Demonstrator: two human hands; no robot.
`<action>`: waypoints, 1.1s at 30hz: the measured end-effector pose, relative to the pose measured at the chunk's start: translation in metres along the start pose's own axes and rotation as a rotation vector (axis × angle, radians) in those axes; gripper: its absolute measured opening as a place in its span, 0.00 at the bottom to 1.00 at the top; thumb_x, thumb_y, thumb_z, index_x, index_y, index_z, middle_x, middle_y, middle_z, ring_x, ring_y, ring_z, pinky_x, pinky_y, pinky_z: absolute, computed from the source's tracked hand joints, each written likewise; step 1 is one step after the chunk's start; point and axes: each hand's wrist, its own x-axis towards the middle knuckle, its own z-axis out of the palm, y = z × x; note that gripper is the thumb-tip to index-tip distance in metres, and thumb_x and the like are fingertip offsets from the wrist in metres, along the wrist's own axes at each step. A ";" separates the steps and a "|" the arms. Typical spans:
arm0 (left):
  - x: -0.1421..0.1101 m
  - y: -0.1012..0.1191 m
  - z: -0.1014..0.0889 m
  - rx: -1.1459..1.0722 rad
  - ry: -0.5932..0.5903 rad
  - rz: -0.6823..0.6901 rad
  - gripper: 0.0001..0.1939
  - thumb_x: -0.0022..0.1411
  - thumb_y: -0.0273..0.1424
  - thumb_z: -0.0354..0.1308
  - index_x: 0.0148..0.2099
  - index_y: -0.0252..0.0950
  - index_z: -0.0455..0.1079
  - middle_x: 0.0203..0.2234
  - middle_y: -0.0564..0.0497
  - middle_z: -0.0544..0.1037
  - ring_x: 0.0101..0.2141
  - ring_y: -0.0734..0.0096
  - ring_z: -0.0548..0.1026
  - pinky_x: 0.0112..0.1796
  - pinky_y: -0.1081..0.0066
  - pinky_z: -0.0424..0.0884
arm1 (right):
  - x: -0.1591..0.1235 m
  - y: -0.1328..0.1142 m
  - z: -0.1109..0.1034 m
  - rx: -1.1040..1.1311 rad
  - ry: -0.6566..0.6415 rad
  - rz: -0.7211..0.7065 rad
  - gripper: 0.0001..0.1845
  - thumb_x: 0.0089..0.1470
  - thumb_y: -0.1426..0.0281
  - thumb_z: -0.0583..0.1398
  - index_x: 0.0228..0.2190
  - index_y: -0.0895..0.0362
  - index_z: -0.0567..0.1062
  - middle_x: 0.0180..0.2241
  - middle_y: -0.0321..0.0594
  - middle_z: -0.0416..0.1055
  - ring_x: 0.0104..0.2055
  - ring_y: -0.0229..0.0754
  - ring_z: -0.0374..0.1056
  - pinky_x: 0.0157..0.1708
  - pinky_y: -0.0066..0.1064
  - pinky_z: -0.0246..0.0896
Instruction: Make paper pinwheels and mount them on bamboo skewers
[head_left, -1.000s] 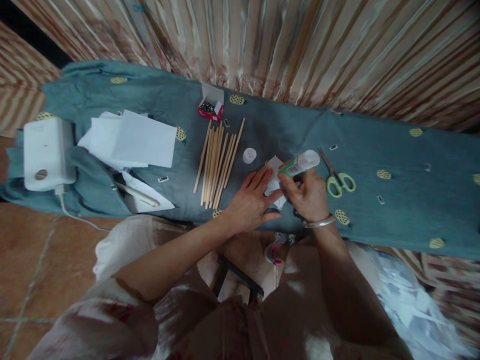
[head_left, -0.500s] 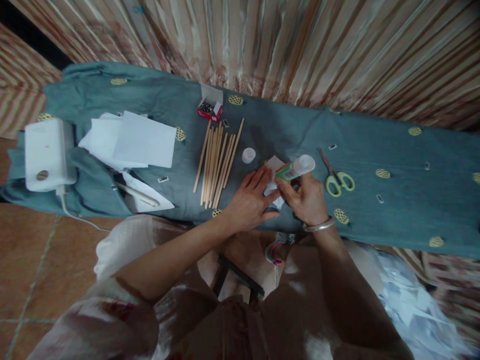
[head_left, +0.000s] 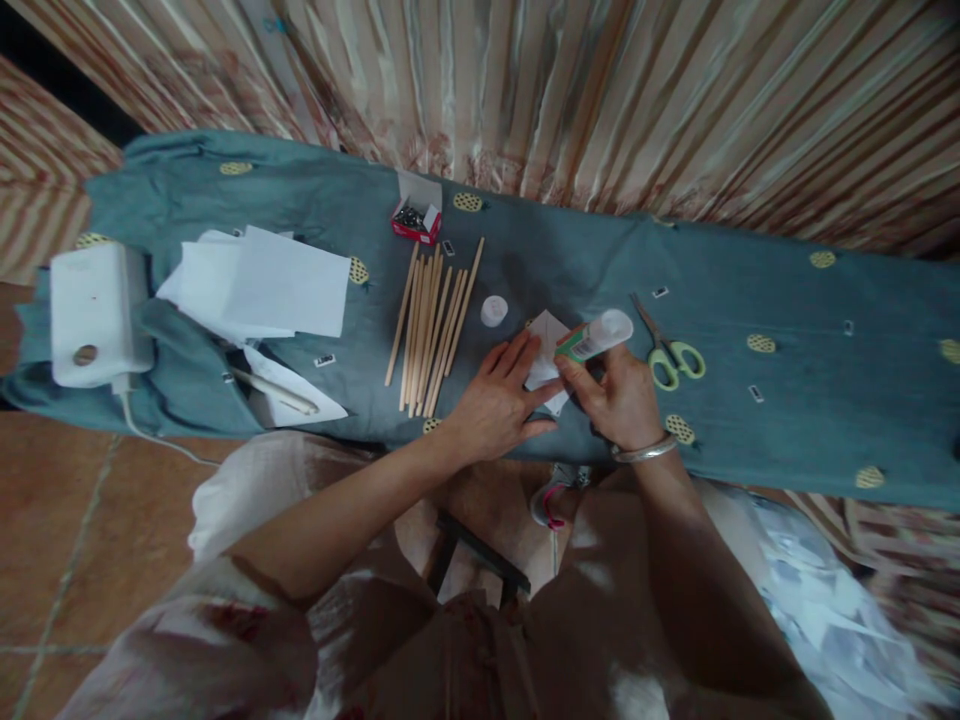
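My right hand (head_left: 621,398) is wrapped round a glue stick (head_left: 598,336) with a green label, its wide clear end tilted up and its other end down at a small folded piece of white paper (head_left: 547,335). With fingers stretched out flat, my left hand (head_left: 501,397) presses on the left part of that paper. A round white cap (head_left: 494,311) lies on the cloth just beyond my left fingertips. To the left of this hand, several thin wooden sticks (head_left: 431,330) lie side by side. Green-handled scissors (head_left: 667,350) rest to the right of my right hand, blades partly apart.
A teal cloth with pineapple prints (head_left: 810,400) covers the long table. White paper sheets (head_left: 289,280), a pale pen (head_left: 281,392) and a white boxy device with a cable (head_left: 97,312) are on the left. An open red box (head_left: 416,222) of small metal pieces stands behind the sticks.
My right hand has shifted slightly right with the glue stick, uncovering a little more of the paper. My left hand stays pressed on it. The whole view has moved slightly.
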 end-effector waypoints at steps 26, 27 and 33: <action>0.024 -0.067 -0.044 0.080 0.228 -0.284 0.20 0.62 0.30 0.58 0.56 0.32 0.69 0.53 0.40 0.73 0.54 0.54 0.69 0.56 0.54 0.64 | 0.027 0.002 -0.002 1.112 0.233 0.403 0.21 0.49 0.49 0.64 0.28 0.55 0.74 0.24 0.35 0.72 0.20 0.33 0.62 0.15 0.25 0.55; 0.025 -0.068 -0.043 0.051 0.226 -0.293 0.18 0.62 0.28 0.58 0.54 0.32 0.71 0.50 0.41 0.75 0.53 0.55 0.71 0.56 0.54 0.65 | 0.027 0.001 -0.001 1.117 0.224 0.409 0.21 0.49 0.50 0.64 0.29 0.55 0.75 0.24 0.35 0.72 0.20 0.33 0.63 0.15 0.25 0.56; 0.028 -0.068 -0.042 -0.496 0.344 -0.449 0.16 0.59 0.31 0.60 0.50 0.33 0.73 0.41 0.45 0.79 0.39 0.65 0.78 0.44 0.62 0.74 | 0.029 -0.002 -0.004 1.339 0.189 0.591 0.16 0.47 0.56 0.67 0.28 0.56 0.76 0.22 0.32 0.72 0.18 0.31 0.65 0.16 0.21 0.64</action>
